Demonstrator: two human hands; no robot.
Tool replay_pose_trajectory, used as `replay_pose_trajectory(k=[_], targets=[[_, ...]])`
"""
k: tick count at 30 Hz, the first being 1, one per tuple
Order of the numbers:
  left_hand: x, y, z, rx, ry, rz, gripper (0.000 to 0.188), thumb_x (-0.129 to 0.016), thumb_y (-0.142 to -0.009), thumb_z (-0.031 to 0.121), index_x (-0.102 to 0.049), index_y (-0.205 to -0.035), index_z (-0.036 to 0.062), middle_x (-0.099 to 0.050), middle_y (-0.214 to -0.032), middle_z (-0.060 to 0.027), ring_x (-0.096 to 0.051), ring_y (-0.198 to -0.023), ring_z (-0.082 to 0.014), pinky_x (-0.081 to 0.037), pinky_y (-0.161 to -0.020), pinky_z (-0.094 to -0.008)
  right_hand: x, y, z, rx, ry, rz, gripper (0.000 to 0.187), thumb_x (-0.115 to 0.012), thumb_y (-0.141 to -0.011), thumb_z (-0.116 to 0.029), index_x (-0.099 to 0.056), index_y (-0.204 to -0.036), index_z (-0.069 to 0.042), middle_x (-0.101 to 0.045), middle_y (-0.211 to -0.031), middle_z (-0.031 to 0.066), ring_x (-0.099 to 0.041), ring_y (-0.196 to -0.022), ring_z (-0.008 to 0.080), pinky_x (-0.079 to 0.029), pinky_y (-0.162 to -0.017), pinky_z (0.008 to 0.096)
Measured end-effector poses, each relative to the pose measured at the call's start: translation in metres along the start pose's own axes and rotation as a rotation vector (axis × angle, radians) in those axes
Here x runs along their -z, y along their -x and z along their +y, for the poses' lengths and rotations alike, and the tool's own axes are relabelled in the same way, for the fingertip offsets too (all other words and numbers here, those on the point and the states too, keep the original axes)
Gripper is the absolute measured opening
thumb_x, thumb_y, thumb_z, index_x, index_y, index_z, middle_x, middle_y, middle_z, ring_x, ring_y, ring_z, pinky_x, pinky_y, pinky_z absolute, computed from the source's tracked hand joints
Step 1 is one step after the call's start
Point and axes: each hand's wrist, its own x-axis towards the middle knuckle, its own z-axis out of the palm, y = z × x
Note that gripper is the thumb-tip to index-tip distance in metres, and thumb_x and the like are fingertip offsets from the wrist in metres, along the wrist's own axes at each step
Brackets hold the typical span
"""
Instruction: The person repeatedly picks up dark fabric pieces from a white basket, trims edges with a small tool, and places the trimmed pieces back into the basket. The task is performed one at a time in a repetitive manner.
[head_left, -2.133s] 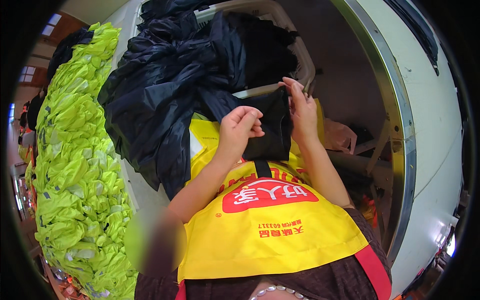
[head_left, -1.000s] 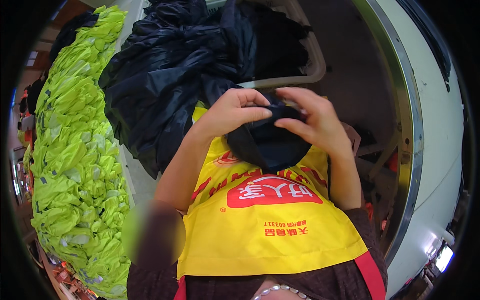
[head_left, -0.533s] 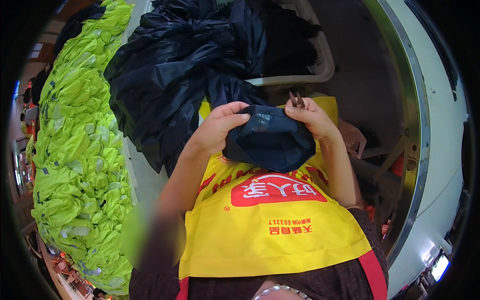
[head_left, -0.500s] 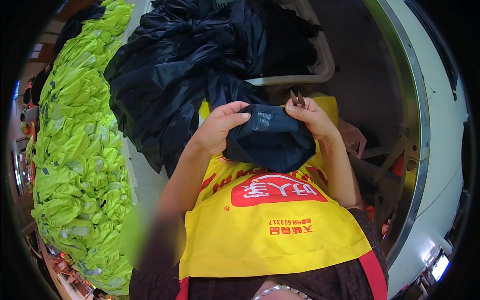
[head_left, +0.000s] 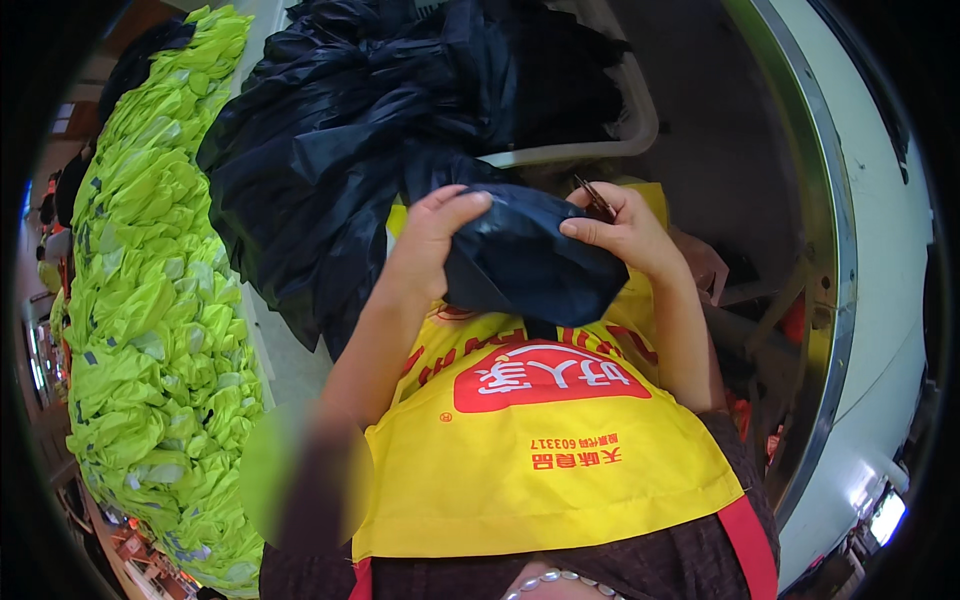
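My left hand (head_left: pixel 428 235) is closed, thumb on top, on the edge of a dark navy garment (head_left: pixel 530 262) held above my lap. The held part is a tube-like end of thin, slightly shiny cloth; its opening has folded over. My right hand (head_left: pixel 632 232) is closed round small dark thread snips (head_left: pixel 598 202), their points sticking up between thumb and fingers. Its thumb touches the garment's right edge; whether the fingers also grip the cloth behind is hidden. Below hangs my yellow apron (head_left: pixel 540 490) with a red printed patch.
Dark garments (head_left: pixel 350 170) spill toward me from a white plastic basket (head_left: pixel 640 110). A long heap of neon yellow-green garments (head_left: pixel 160 330) lies on the left. To the right runs a pale table (head_left: pixel 880 300) with a metal edge strip (head_left: pixel 828 260).
The garment's open end has turned and folded over, so its inside and pale strip no longer show. The right hand has loosened slightly, and the snips have tilted.
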Motion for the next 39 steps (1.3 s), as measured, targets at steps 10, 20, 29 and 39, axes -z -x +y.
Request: replay_pose_trajectory(k=[10,20,29,39], targets=[[0.022,-0.004,0.016,-0.082,0.143,-0.177,0.017,-0.065,-0.079,0.019,-0.063,-0.087,0.005,-0.064,-0.08,-0.0068,-0.061,-0.074,-0.0164,-0.051,-0.072,-0.0251,0.032,0.035,0.016,-0.12,-0.003,0.17,0.014,-0.07,-0.078,-0.015,-0.062,-0.081,-0.004,-0.051,-0.061,-0.0055,-0.044,-0.054,0.0027,-0.035,-0.051,0.0175],[0.0,0.012,-0.008,0.143,0.081,-0.308,0.021,-0.066,-0.076,0.019,-0.065,-0.091,0.0032,-0.065,-0.084,-0.0063,-0.061,-0.075,-0.0151,-0.05,-0.074,-0.0249,-0.037,0.032,-0.034,0.535,0.41,0.336,0.022,-0.071,-0.072,-0.005,-0.064,-0.092,-0.001,-0.06,-0.083,0.0087,-0.057,-0.07,0.0156,-0.043,-0.059,0.0225],[-0.007,0.02,-0.008,0.082,-0.119,-0.352,0.025,-0.065,-0.079,0.018,-0.065,-0.097,0.0016,-0.064,-0.089,-0.0027,-0.056,-0.088,-0.0102,-0.041,-0.081,-0.0217,-0.035,0.021,-0.018,0.523,0.362,0.311,0.014,-0.07,-0.074,-0.009,-0.063,-0.083,0.0,-0.059,-0.076,0.0115,-0.058,-0.063,0.0212,-0.044,-0.055,0.0271],[-0.015,0.008,-0.016,0.117,-0.145,-0.405,0.025,-0.062,-0.082,0.024,-0.066,-0.097,0.0041,-0.064,-0.091,-0.0011,-0.054,-0.09,-0.0091,-0.036,-0.086,-0.0225,-0.027,0.035,-0.029,0.343,0.261,0.428,0.013,-0.065,-0.078,-0.009,-0.06,-0.087,-0.001,-0.057,-0.075,0.0066,-0.051,-0.058,0.0151,-0.04,-0.053,0.0241]])
